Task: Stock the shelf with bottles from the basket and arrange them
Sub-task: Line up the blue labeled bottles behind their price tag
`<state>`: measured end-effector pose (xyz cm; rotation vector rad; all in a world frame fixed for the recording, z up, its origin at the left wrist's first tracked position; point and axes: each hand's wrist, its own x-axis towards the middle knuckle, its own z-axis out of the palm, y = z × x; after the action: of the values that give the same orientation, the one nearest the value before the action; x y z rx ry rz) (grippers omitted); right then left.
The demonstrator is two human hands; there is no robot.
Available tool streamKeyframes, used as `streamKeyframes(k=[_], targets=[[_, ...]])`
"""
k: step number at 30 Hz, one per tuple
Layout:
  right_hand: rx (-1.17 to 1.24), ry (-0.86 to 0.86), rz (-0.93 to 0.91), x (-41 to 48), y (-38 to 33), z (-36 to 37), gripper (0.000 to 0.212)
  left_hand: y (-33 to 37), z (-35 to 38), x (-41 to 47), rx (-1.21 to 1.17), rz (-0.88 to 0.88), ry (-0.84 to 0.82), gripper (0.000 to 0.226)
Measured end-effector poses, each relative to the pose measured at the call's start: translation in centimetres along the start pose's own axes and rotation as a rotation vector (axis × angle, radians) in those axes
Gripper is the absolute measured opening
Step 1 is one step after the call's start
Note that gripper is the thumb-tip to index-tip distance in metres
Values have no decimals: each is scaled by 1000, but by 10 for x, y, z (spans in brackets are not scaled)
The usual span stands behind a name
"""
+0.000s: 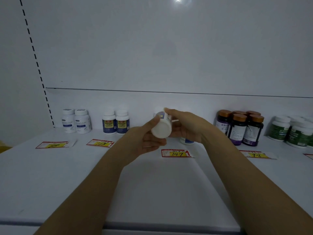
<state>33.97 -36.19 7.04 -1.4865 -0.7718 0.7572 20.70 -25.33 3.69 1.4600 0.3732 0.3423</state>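
A white bottle (pixel 161 128) with a blue label is held tipped over above the white shelf (pixel 152 184), its round base facing me. My left hand (pixel 149 139) grips it from below and the left. My right hand (pixel 184 126) holds its upper end from the right, fingers curled over the top. Behind my right hand another white bottle (pixel 186 140) stands on the shelf, mostly hidden. The basket is not in view.
Along the back stand two white bottles (pixel 76 121), two blue-and-yellow labelled bottles (pixel 116 122), several dark bottles with brown caps (pixel 242 128) and green-labelled bottles (pixel 293 131). Price tags (pixel 176 153) lie flat in front of each group. The shelf's front edge (pixel 152 226) is near me.
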Motion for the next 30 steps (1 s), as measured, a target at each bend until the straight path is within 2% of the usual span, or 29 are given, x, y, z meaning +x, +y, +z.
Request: streamKeyframes(k=[4,7,11,14,16,20,25,27,30], targets=[[35,11,116,3,5,3,38,0,-3,-1,-31,-121,-13,65],[32,6,113,4,5,4,36,-1,-4,-2,-26,-114,-9,63],[37,-15,-51,5,4,1,34,0,-2,-2,59,-15,34,56],[-72,-62,-216,3,1,-4,29,-1,1,-2,282,104,124,41],[-194,-35,-290,2,0,-4,27,-3,2,0,420,179,192,33],[-529,150,-430,-2,-2,1,28,-10,3,5,586,247,244,49],[-669,266,-481,3,-4,-1,35,-18,3,9,716,287,286,62],[-696,323,-495,5,-3,-5,33,-20,5,5,834,258,267,74],[-742,401,-508,9,3,-12,28,-26,7,3,1046,211,196,79]])
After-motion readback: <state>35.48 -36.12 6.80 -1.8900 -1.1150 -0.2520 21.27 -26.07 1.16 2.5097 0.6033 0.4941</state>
